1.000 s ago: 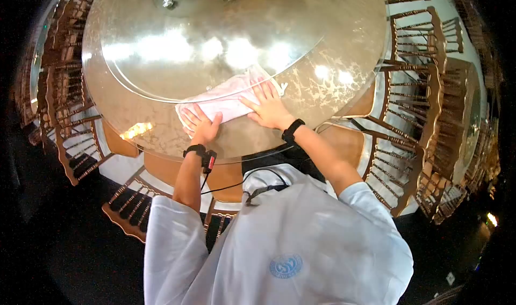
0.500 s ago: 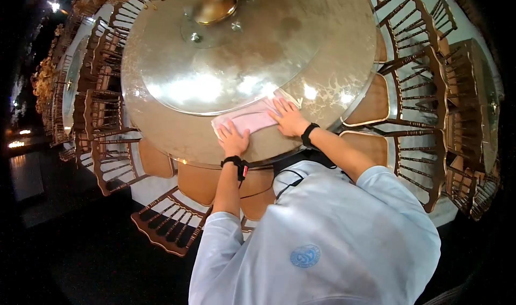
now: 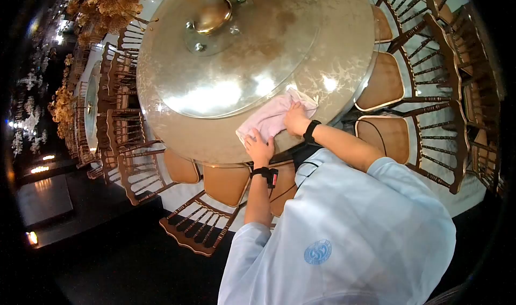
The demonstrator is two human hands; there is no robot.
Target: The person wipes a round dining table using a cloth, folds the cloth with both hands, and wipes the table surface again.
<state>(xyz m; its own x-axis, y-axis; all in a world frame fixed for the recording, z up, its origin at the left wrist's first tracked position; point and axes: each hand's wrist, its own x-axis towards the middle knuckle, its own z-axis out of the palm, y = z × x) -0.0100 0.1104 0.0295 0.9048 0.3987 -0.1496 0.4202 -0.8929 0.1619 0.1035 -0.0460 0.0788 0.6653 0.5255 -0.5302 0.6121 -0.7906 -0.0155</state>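
A folded pink cloth (image 3: 273, 112) with a pale edge lies on the near side of a round table (image 3: 180, 138), beside the rim of a round glass turntable (image 3: 215, 113). My left hand (image 3: 259, 148) rests on the cloth's lower left end, fingers stretched out and thumb apart. Toward the cloth's right end, my right hand (image 3: 295, 120) has its fingers curled into the fabric, bunching it slightly. Dark bands circle both wrists; the left one carries a small device with a red part.
Wooden chairs with tan seats (image 3: 380, 82) ring the table, one chair back (image 3: 201, 223) close on my left. A gold stand base (image 3: 213, 17) holding dried flowers (image 3: 110, 4) sits on the turntable. Other tables and chairs stand at both sides.
The cloth and both hands have shifted along the near table edge, closer to my body. My right hand's fingers, spread flat before, are now curled into the cloth. The view has swung left.
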